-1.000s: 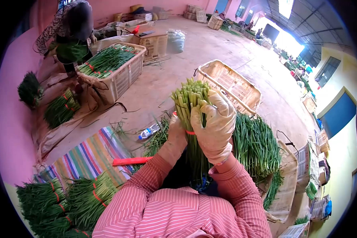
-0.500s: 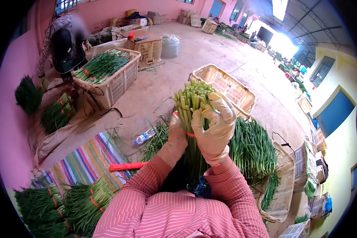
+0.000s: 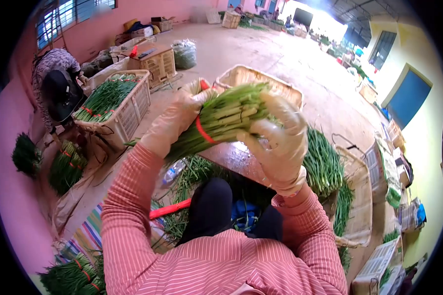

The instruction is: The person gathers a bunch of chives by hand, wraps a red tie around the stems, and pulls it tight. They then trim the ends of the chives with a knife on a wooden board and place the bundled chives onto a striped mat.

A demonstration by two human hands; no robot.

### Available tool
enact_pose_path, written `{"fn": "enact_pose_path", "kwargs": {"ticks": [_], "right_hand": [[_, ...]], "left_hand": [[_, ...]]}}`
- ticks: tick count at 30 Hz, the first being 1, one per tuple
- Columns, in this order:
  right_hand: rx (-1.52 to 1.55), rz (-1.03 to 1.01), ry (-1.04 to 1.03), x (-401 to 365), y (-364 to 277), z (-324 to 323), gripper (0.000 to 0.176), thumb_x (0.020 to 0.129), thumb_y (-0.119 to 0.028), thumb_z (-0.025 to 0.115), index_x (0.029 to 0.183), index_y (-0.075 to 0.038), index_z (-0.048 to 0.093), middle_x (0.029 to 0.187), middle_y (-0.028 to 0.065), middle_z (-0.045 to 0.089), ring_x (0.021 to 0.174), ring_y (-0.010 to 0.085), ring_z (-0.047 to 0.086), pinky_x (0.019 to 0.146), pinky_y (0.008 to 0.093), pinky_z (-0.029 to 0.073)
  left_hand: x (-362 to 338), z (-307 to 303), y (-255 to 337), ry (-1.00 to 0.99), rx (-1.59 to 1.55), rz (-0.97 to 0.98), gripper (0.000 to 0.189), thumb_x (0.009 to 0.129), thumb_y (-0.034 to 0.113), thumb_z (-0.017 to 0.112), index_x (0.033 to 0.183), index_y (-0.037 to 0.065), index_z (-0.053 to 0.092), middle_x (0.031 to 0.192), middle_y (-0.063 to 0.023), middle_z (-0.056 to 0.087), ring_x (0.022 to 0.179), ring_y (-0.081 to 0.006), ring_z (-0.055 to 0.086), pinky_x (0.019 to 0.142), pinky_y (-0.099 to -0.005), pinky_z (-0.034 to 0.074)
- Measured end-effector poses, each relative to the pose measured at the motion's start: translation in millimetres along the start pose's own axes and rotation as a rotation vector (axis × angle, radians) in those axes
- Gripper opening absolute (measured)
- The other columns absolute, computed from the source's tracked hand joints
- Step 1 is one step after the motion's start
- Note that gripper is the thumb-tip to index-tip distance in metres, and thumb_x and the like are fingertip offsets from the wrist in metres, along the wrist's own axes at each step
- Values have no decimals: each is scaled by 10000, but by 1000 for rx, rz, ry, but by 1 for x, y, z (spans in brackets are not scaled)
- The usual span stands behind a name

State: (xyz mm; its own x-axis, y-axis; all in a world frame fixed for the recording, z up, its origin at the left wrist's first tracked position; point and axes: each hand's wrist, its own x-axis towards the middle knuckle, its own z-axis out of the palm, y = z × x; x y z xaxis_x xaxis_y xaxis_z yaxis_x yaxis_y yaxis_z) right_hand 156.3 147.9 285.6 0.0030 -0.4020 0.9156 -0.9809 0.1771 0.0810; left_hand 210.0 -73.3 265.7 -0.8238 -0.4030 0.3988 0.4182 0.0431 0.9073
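Observation:
A bunch of garlic chives point(image 3: 221, 115) with a red band point(image 3: 203, 130) around it lies tilted across in front of me, its pale stem ends to the right. My left hand point(image 3: 179, 115), in a thin pale glove, is closed round the leafy side; a bit of red point(image 3: 204, 85) shows at its fingers. My gloved right hand point(image 3: 283, 142) curls its fingers at the stem ends, thumb below and the other fingers above; they are slightly blurred. Below the bunch is a wet board or bench top point(image 3: 241, 160).
Loose chives point(image 3: 325, 160) are heaped at my right beside a crate point(image 3: 357, 196). Another crate point(image 3: 261, 76) stands ahead. Banded bunches point(image 3: 76, 275) lie near a striped mat point(image 3: 86, 233). A bottle point(image 3: 174, 171) is on the floor. At left, a person point(image 3: 59, 83) bends beside a full crate point(image 3: 133, 105).
The bunch has gone from upright to tilted sideways, leafy side to the left. My left hand has moved up and left, my right hand slightly right. The view has turned to the right.

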Motion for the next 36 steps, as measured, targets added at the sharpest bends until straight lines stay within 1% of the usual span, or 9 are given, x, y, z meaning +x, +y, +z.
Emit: {"fn": "enact_pose_path", "kwargs": {"ticks": [3,10,16,23,29,31,32,34,36], "right_hand": [[165,102,-146,-44,-5,5,237,613,-184,802,760,-105,634,1186,95,557,1078,316,535,870,413,454],[447,397,-418,-130,-6,9,214,625,-88,779,768,-72,622,1174,175,573,1056,346,553,913,388,457],[340,397,-517,-153,8,2,223,650,-115,786,782,-53,617,1166,179,571,1062,340,542,919,386,450],[499,459,-466,-177,25,1,231,715,-115,765,840,-51,581,1086,178,555,1013,354,528,882,405,447],[684,671,-520,-187,29,-3,244,747,-124,758,905,-37,594,1119,158,536,1088,312,496,934,378,415],[912,796,-366,-178,18,-9,328,750,-144,762,1027,-33,626,1172,138,523,1174,264,442,986,355,387],[936,896,-414,-172,14,-13,409,749,-164,767,1115,-37,637,1213,127,509,1225,242,396,1016,345,371],[761,920,-491,-158,8,-19,340,758,-168,767,1052,-26,672,1200,133,525,1185,242,442,987,341,397],[728,977,-400,-170,1,-8,299,761,-167,765,1009,-21,687,1180,132,540,1155,238,468,967,335,412]], "left_hand": [[-34,-12,-47,-102,55,-378,82,914,141,606,886,65,595,788,10,591,716,-71,542,647,-239,475],[-98,4,-129,-66,146,-697,114,916,149,607,870,47,587,823,-13,618,720,-83,552,651,-248,481],[-87,13,-133,-238,198,-667,108,930,150,584,892,49,582,809,7,608,720,-59,530,652,-236,464],[-84,19,-138,-290,317,-670,124,936,162,571,887,48,573,797,13,587,729,-55,513,660,-235,452],[-84,21,-149,-285,476,-631,151,927,176,572,884,32,565,783,-7,583,748,-76,501,688,-264,445],[-85,22,-151,-301,545,-596,124,934,153,567,889,37,564,793,6,578,747,-64,502,675,-242,447],[-86,24,-149,-274,508,-598,120,930,146,568,883,36,563,791,5,577,744,-65,499,678,-245,446],[-89,27,-147,-254,472,-600,117,926,139,568,876,34,563,789,5,576,742,-65,496,681,-249,444],[-90,29,-146,-284,657,-494,119,916,133,571,866,26,563,793,-5,584,741,-73,494,695,-260,442]]}}
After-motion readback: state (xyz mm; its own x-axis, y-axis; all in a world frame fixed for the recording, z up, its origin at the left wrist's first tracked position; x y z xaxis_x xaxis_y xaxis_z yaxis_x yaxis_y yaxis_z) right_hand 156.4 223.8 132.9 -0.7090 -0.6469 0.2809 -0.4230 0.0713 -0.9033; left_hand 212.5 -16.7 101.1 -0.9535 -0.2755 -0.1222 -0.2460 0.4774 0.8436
